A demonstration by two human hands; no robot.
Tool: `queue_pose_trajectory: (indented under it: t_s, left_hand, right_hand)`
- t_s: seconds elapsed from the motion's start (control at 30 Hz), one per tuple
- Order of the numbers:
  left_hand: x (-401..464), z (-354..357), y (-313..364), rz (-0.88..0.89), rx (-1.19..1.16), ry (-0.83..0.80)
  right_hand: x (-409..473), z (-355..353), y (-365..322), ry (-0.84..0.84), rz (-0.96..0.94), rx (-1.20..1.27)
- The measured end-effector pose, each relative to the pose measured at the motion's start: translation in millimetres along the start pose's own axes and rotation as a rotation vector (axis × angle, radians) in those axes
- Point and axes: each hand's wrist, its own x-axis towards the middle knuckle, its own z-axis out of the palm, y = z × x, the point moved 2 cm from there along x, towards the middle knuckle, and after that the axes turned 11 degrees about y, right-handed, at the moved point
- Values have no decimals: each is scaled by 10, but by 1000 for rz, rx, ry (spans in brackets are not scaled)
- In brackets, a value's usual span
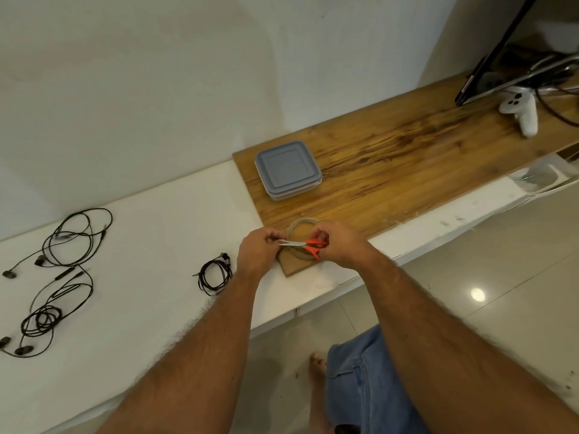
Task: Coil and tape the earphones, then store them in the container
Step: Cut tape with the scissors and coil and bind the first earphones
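Scissors [305,244] are sitting in the right hand [340,242], fingers curled through the orange handles; left hand [258,249] is pinching what looks like tape; coiled earphones [215,272] are lying just left of it.

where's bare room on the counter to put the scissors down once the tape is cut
Bare white counter lies between the coiled earphones and the loose earphones far left. Bare wooden board runs from the lidded container to the white controller. It is crowded at the board's near corner, where both hands, the scissors and the tape roll meet.
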Motion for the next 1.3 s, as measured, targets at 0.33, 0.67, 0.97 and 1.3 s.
queue_pose_trajectory:
  t_s: [0.33,0.67,0.97,1.3]
  left_hand:
    - [4,-32,33,167,184,-28]
    - [-50,-83,99,148,136,-113]
    - [-127,-305,269,-123,-275,-265]
    - [-282,-455,549,-433,-367,-323]
  right_hand:
    - [44,1,48,-6,-2,57]
    - [-27,95,-59,32,-34,46]
    - [-153,33,-214,-72,89,448]
    - [-228,11,-363,12,110,635]
